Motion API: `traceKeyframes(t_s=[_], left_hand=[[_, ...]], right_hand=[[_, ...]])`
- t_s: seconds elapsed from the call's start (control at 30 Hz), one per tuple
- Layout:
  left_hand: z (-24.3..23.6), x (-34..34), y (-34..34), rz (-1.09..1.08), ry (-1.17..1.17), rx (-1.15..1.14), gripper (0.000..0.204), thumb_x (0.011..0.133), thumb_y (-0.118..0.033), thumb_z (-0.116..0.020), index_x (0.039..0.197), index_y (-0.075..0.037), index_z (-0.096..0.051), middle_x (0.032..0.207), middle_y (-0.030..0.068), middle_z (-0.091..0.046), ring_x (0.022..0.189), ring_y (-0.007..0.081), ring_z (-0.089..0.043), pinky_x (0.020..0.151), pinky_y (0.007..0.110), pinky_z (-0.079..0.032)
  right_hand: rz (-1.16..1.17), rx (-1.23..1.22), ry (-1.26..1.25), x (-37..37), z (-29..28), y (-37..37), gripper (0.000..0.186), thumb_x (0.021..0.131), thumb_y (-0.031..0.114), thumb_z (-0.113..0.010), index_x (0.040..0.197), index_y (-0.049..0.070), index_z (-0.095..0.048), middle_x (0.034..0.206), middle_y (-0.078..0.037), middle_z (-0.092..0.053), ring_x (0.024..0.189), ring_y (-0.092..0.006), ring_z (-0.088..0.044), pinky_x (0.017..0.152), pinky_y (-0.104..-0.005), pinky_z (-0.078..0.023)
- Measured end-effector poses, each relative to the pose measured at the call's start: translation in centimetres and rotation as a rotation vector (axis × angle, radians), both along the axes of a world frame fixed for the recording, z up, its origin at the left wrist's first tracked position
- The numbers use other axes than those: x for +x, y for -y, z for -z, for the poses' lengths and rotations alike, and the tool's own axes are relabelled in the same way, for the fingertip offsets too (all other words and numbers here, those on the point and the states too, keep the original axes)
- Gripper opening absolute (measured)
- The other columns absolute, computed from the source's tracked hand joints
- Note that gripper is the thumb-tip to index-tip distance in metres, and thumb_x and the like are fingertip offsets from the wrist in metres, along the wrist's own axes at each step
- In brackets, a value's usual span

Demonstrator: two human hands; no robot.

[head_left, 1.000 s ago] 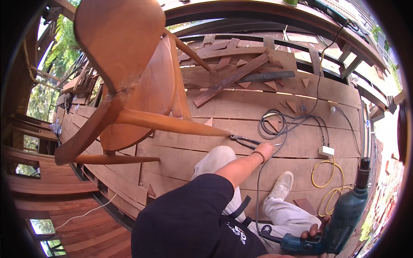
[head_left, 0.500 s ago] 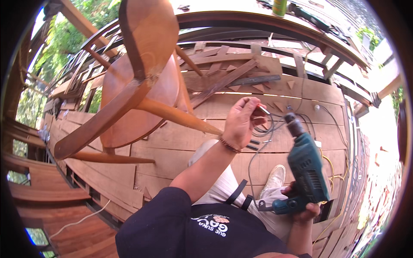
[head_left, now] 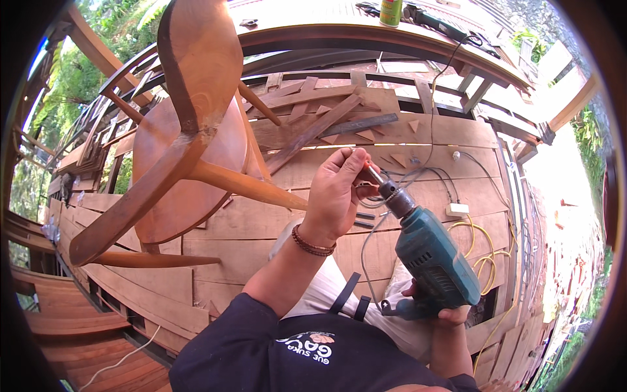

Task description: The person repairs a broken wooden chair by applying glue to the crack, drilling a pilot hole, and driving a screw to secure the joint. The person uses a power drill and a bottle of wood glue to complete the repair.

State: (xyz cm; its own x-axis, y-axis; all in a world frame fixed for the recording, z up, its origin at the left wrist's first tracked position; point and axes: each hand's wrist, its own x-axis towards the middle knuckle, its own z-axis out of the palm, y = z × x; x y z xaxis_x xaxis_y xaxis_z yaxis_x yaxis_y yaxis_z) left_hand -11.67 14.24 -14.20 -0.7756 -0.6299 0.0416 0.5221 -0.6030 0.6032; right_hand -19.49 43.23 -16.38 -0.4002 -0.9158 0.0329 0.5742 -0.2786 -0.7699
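Observation:
A teal corded drill (head_left: 436, 258) points up and to the left, its grip wrapped by my right hand (head_left: 450, 316). My left hand (head_left: 339, 186), with a beaded bracelet on its wrist, pinches a short silver bit (head_left: 373, 174) with an orange-red part near the fingertips. The bit's free end meets the front of the dark drill chuck (head_left: 396, 198); how deep it sits there I cannot tell. Just left of this hand is a leg (head_left: 251, 188) of a tilted wooden chair (head_left: 186, 170).
Several wood strips and offcuts (head_left: 320, 130) lie on the plank floor (head_left: 241, 228). Grey and yellow cables (head_left: 484, 264) run over the right side, with a white box (head_left: 458, 210). On the far bench (head_left: 326, 34) are a green can (head_left: 390, 12) and a power tool (head_left: 437, 25).
The drill has swung left and its chuck has come up to the bit in my left hand. Earlier, a gap separated them. The whole view has shifted somewhat.

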Motion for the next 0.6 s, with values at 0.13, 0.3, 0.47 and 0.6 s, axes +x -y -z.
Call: traceKeyframes(t_s=[0.13,0.3,0.47,0.6], left_hand=[[-0.1,0.0,-0.7,0.059,0.035,-0.04,0.015,0.102,-0.019,-0.053,0.098,-0.006,-0.059,0.092,0.0088,-0.066,0.086,0.0153,-0.067,0.072,0.032,-0.06],[-2.8,0.0,-2.5,0.09,0.081,0.114,0.019,0.105,-0.021,-0.044,0.097,-0.008,-0.054,0.096,0.0114,-0.064,0.094,0.0218,-0.065,0.082,0.04,-0.057],[-1.6,-0.5,-2.7,0.122,-0.109,0.312,0.02,0.103,-0.025,-0.042,0.093,-0.009,-0.05,0.085,0.01,-0.06,0.078,0.0235,-0.062,0.081,0.047,-0.056],[-2.3,0.0,-2.8,0.159,-0.093,0.393,0.029,0.103,-0.034,-0.046,0.083,-0.013,-0.045,0.069,0.0023,-0.051,0.065,0.0173,-0.056,0.065,0.037,-0.052]], right_hand=[[0.029,0.019,-0.054,0.4,-0.2,-0.1,0.085,0.069,0.019,-0.08,0.139,-0.007,-0.04,0.123,-0.027,-0.057,0.111,-0.0396,-0.061,0.095,-0.0499,-0.049],[0.067,0.144,-0.255,0.7,0.3,-0.4,0.09,0.068,0.023,-0.081,0.141,-0.008,-0.038,0.124,-0.023,-0.058,0.114,-0.0358,-0.059,0.098,-0.0461,-0.046],[0.186,0.23,-0.823,0.9,-0.4,1.9,0.104,0.06,0.027,-0.079,0.144,-0.013,-0.03,0.129,-0.024,-0.056,0.12,-0.0316,-0.057,0.104,-0.04,-0.041],[0.154,0.207,-0.906,1.5,-0.2,2.2,0.102,0.063,0.025,-0.077,0.144,-0.013,-0.028,0.131,-0.024,-0.055,0.122,-0.0315,-0.055,0.104,-0.0398,-0.04]])
